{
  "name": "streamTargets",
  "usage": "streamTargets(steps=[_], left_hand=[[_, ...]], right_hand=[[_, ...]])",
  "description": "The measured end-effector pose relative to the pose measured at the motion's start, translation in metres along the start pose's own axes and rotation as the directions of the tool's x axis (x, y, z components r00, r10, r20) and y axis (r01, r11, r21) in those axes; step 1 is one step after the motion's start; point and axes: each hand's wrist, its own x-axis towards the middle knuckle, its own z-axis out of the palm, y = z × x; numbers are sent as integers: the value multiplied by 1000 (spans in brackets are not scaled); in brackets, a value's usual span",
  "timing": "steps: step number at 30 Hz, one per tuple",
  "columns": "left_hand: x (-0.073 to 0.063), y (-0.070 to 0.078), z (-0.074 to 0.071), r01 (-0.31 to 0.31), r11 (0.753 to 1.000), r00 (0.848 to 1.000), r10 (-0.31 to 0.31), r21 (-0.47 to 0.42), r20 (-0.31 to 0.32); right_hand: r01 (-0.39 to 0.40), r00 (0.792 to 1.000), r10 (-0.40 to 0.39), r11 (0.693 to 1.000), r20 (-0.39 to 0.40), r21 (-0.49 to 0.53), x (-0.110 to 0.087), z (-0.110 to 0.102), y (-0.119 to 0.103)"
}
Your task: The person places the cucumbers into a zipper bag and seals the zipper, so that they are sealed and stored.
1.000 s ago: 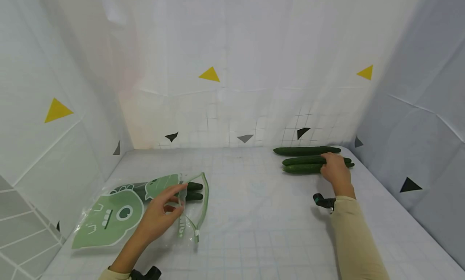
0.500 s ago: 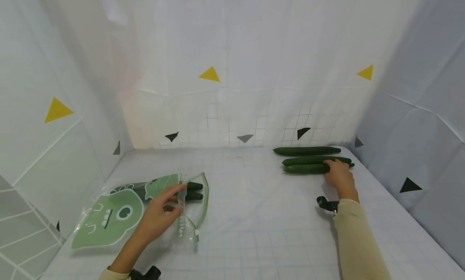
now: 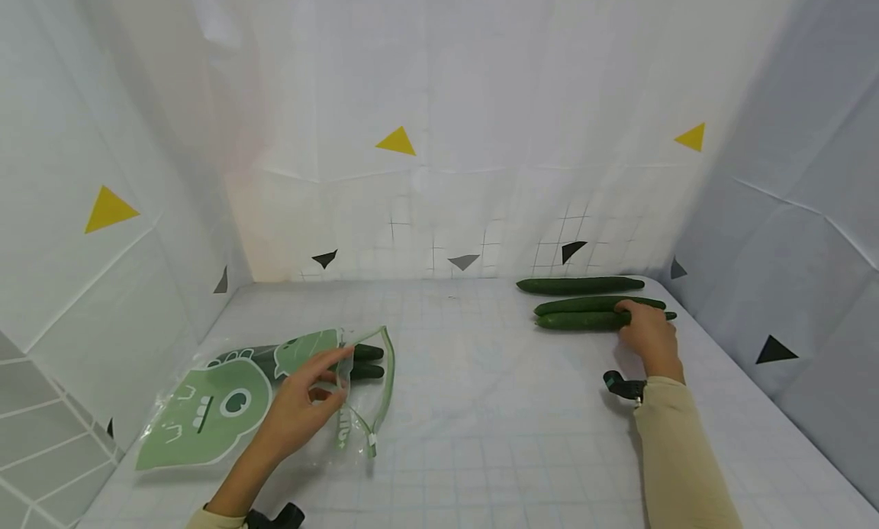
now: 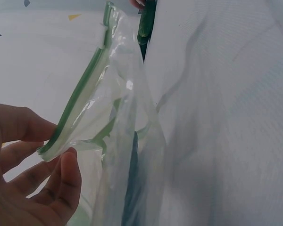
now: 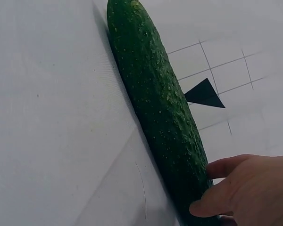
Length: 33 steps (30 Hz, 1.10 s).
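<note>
My left hand (image 3: 298, 407) pinches the mouth edge of a clear plastic zip bag (image 3: 213, 418) with a green cartoon print, lying on the table at left. In the left wrist view, thumb and fingertips hold the green zip strip (image 4: 80, 89). Two cucumber ends (image 3: 367, 371) show inside the mouth; the rest of them lies behind the print and hand. At far right, my right hand (image 3: 648, 338) grips the nearest cucumber (image 3: 577, 321) near its right end. In the right wrist view, thumb and finger sit on either side of that bumpy green cucumber (image 5: 155, 103).
Just behind the gripped cucumber lies a second cucumber (image 3: 577, 305), and a third cucumber (image 3: 580, 285) is farther back by the rear wall. White sheeting walls (image 3: 481, 117) with yellow and black triangles enclose the white table (image 3: 481, 376) at the back and sides.
My right hand has slid right and slightly nearer along the cucumbers, onto the nearest one, which has shifted a little rightward. The left hand and bag stay put.
</note>
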Motion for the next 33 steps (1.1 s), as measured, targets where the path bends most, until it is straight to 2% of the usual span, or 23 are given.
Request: streamTargets(steps=[7, 16, 21, 26, 33], left_hand=[[0, 0, 0, 2, 1000, 1000, -2, 0, 0], [0, 0, 0, 16, 1000, 1000, -16, -4, -2], [1, 1, 1, 10, 1000, 1000, -10, -19, 5], [0, 1, 2, 0, 1000, 1000, 0, -12, 0], [1, -1, 1, 1, 1000, 1000, 0, -18, 5]], right_hand=[[-60, 998, 59, 998, 33, 32, 0, -1, 1], [-55, 998, 53, 998, 37, 43, -1, -2, 7], [-1, 998, -1, 999, 55, 37, -4, -4, 22], [53, 993, -53, 999, 109, 9, -1, -9, 41], [156, 978, -142, 984, 156, -86, 9, -21, 68]])
